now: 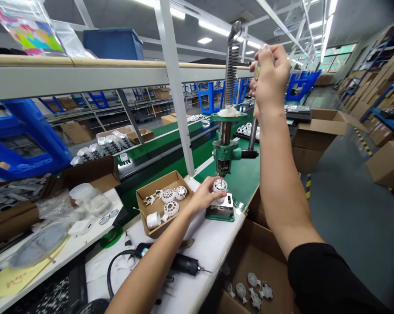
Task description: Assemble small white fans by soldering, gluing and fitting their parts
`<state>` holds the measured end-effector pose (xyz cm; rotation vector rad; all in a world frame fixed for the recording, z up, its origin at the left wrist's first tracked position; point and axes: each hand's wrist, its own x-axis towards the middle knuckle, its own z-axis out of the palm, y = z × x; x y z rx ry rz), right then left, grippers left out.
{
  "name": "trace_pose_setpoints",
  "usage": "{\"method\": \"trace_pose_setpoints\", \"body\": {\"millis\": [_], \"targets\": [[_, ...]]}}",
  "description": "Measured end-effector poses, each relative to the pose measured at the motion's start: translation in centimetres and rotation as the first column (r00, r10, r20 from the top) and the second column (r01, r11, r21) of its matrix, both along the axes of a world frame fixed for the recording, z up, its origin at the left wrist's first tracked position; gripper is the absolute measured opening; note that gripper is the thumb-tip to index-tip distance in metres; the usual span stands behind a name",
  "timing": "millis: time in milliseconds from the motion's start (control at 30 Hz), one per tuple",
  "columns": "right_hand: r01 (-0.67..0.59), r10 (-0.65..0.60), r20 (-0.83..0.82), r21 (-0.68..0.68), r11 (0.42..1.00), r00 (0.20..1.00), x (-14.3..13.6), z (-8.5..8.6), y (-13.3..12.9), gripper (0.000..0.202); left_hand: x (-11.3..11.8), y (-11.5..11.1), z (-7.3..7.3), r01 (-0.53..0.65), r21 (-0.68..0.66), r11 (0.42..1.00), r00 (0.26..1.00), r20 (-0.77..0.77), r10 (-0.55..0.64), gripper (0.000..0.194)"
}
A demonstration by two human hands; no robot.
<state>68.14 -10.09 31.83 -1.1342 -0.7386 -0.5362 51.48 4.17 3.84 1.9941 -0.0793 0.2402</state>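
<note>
My right hand (pixel 271 76) is raised high and wrapped round the lever (pixel 254 133) of a green arbor press (pixel 225 150). Under the ram, my left hand (pixel 203 195) pinches a round white plastic housing (pixel 220 185) between thumb and fingers. That housing sits on the metal block (pixel 222 208) at the press's foot, and the ram's tip reaches down to it. Beside my left hand stands a cardboard tray (pixel 141 190) with several white slotted covers (pixel 171 208) and a white cup-shaped piece (pixel 153 220).
An electric screwdriver (pixel 184 264) with its cable lies on the white bench near my left forearm. Below the bench's right edge, an open carton (pixel 269 244) holds several white parts (pixel 256 300). A white upright post (pixel 175 87) rises left of the press.
</note>
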Motion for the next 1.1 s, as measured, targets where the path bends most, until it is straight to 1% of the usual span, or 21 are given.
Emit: {"method": "trace_pose_setpoints", "body": {"millis": [133,233,333,400,433,467,500,533,567,633,667,700,733,767,800,833,900,933,967,1033,1100], "targets": [[-0.016,0.016,-0.012,0.001,1.0,1.0,-0.2,-0.2,-0.1,0.028,0.2,-0.2,0.3,0.022,-0.036,0.999,1.0,0.001,-0.022,0.066],[-0.043,0.043,-0.019,0.003,0.999,0.999,-1.0,0.1,-0.3,0.024,0.2,-0.4,0.4,0.013,-0.046,0.999,1.0,0.0,-0.013,0.066],[-0.046,0.04,0.089,0.059,0.997,0.995,-4.1,0.3,-1.1,0.024,0.0,-0.6,0.5,-0.007,-0.038,0.999,1.0,-0.002,0.007,0.064],[-0.033,0.006,0.211,0.125,0.992,0.978,-7.8,-0.9,-2.2,0.023,-0.1,-0.8,0.6,-0.026,-0.023,0.999,1.0,0.0,0.026,0.062],[-0.034,-0.005,0.268,0.14,0.99,0.963,-10.0,-2.3,-2.8,0.016,-0.2,-0.9,0.6,-0.034,-0.014,0.999,0.999,0.001,0.034,0.062],[-0.018,-0.046,0.29,0.215,0.976,0.956,-12.2,-4.2,-3.6,0.016,-0.3,-0.9,0.7,-0.04,-0.005,0.999,0.999,0.002,0.04,0.061],[0.024,-0.11,0.28,0.292,0.956,0.954,-14.4,-6.7,-4.4,0.015,-0.5,-1.0,0.7,-0.044,0.003,0.999,0.999,0.003,0.044,0.061],[0.069,-0.144,0.275,0.266,0.962,0.951,-16.3,-9.6,-5.3,0.015,-0.6,-1.1,0.7,-0.048,0.011,0.999,0.999,0.003,0.048,0.061],[0.116,-0.196,0.264,0.291,0.95,0.944,-17.8,-12.8,-6.1,0.022,-0.6,-1.1,0.6,-0.053,0.018,0.998,0.999,0.003,0.053,0.061],[0.164,-0.204,0.187,0.21,0.964,0.961,-19.9,-19.1,-7.6,0.034,-0.7,-1.2,0.3,-0.066,0.031,0.997,0.998,0.001,0.066,0.062],[0.145,-0.187,0.217,0.197,0.97,0.958,-20.5,-21.8,-8.2,0.038,-0.7,-1.3,0.1,-0.071,0.036,0.997,0.997,-0.001,0.071,0.064],[0.121,-0.148,0.233,0.126,0.985,0.961,-20.9,-24.0,-8.7,0.045,-0.6,-1.3,-0.2,-0.075,0.039,0.996,0.997,-0.002,0.075,0.065],[0.115,-0.12,0.208,0.033,0.993,0.971,-21.3,-25.5,-9.1,0.044,-0.5,-1.3,-0.5,-0.078,0.04,0.996,0.997,-0.001,0.078,0.066],[0.136,-0.126,0.155,-0.051,0.989,0.98,-21.7,-26.5,-9.4,0.039,-0.4,-1.3,-0.8,-0.079,0.038,0.996,0.997,0.001,0.079,0.067],[0.161,-0.153,0.065,-0.148,0.976,0.986,-22.1,-27.0,-9.6,0.029,-0.3,-1.3,-1.1,-0.081,0.033,0.996,0.997,0.004,0.081,0.067],[0.183,-0.197,-0.038,-0.234,0.955,0.98,-22.5,-27.1,-9.7,0.026,-0.2,-1.3,-1.4,-0.082,0.026,0.996,0.997,0.007,0.082,0.067],[0.19,-0.276,-0.213,-0.353,0.916,0.937,-23.1,-26.7,-10.0,0.066,-0.1,-1.3,-1.9,-0.08,0.011,0.997,0.997,0.013,0.08,0.067],[0.155,-0.275,-0.275,-0.388,0.908,0.921,-23.2,-26.5,-10.1,0.081,0.0,-1.3,-2.0,-0.079,0.003,0.997,0.997,0.015,0.079,0.067],[0.107,-0.256,-0.328,-0.41,0.906,0.909,-23.3,-26.5,-10.1,0.087,0.0,-1.4,-2.1,-0.078,-0.003,0.997,0.997,0.017,0.078,0.067],[0.035,-0.229,-0.399,-0.438,0.898,0.888,-23.1,-26.9,-10.3,0.08,0.0,-1.4,-2.2,-0.081,-0.011,0.997,0.997,0.019,0.081,0.068],[0.013,-0.227,-0.444,-0.435,0.9,0.867,-22.7,-27.7,-10.2,0.069,0.0,-1.5,-2.2,-0.089,-0.013,0.996,0.996,0.021,0.089,0.068]]}}
